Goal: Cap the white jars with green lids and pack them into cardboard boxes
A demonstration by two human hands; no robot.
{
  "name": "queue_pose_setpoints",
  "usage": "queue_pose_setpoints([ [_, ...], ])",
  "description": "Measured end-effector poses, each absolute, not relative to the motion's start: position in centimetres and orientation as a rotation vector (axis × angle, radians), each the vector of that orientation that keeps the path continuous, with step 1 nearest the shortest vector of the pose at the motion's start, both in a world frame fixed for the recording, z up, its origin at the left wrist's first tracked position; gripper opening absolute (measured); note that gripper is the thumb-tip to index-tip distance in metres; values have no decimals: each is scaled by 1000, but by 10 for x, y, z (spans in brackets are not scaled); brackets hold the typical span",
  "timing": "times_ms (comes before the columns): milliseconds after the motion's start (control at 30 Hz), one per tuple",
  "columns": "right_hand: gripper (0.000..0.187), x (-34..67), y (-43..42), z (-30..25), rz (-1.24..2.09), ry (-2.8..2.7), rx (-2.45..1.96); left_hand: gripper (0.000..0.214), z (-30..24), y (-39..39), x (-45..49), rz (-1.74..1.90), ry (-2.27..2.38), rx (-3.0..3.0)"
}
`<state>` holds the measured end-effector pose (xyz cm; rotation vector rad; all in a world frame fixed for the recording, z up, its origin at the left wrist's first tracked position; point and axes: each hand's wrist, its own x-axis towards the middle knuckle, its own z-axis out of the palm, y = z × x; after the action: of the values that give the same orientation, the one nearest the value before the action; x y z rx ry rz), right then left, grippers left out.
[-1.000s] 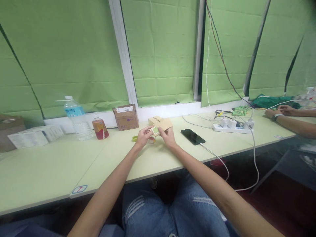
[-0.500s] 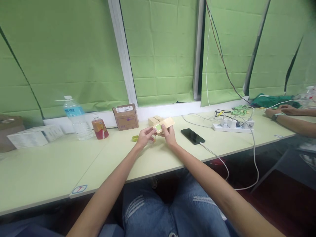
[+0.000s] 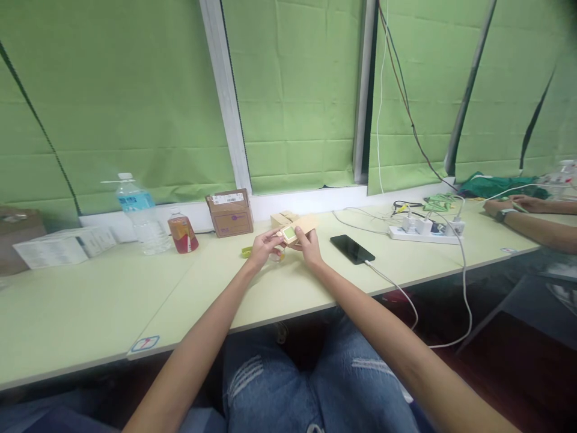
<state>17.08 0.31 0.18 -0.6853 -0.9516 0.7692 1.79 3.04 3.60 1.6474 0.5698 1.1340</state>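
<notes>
Over the table, my two hands hold a small tan cardboard box [image 3: 306, 223] with a pale-edged green panel on the side facing me. My left hand [image 3: 262, 249] pinches its left end between thumb and fingers. My right hand [image 3: 310, 248] grips the right part, thumb lying on the front beside the green panel. Behind it on the table stands another small tan box [image 3: 283, 219]. A small lime-green piece [image 3: 246, 252] lies left of my left hand. Something clear with an orange spot [image 3: 276, 257] shows just below the fingers, too small to name.
A phone [image 3: 352, 249] on a white cable lies to the right, near a power strip [image 3: 424, 236] with chargers. Leftward stand a brown carton [image 3: 231, 215], a red-orange drink bottle [image 3: 183, 233], a large water bottle [image 3: 140, 216] and white boxes [image 3: 56, 248]. Another person's hands [image 3: 518, 203] rest far right.
The held box has turned slightly, so more of its green panel shows past my right thumb. My hands stay in nearly the same place. The other person's fingers have shifted a little.
</notes>
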Motion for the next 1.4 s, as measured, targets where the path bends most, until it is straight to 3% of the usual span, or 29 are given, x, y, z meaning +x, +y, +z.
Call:
queue_pose_setpoints([
  [433,60,175,5,4,818,-982,-654,59,28,49,13,1174,632,1610],
  [600,58,178,11,2,826,-895,-675,30,24,40,15,1459,733,2288],
  [767,51,180,13,2,813,-818,-724,24,25,30,19,1557,633,2689],
  [1000,55,179,10,2,777,-875,-706,18,25,28,22,1510,583,2609],
  [1233,54,178,9,3,701,-888,-779,41,19,36,25,1489,595,2458],
  [1400,54,177,8,6,643,-893,-787,33,18,35,28,1583,634,2234],
])
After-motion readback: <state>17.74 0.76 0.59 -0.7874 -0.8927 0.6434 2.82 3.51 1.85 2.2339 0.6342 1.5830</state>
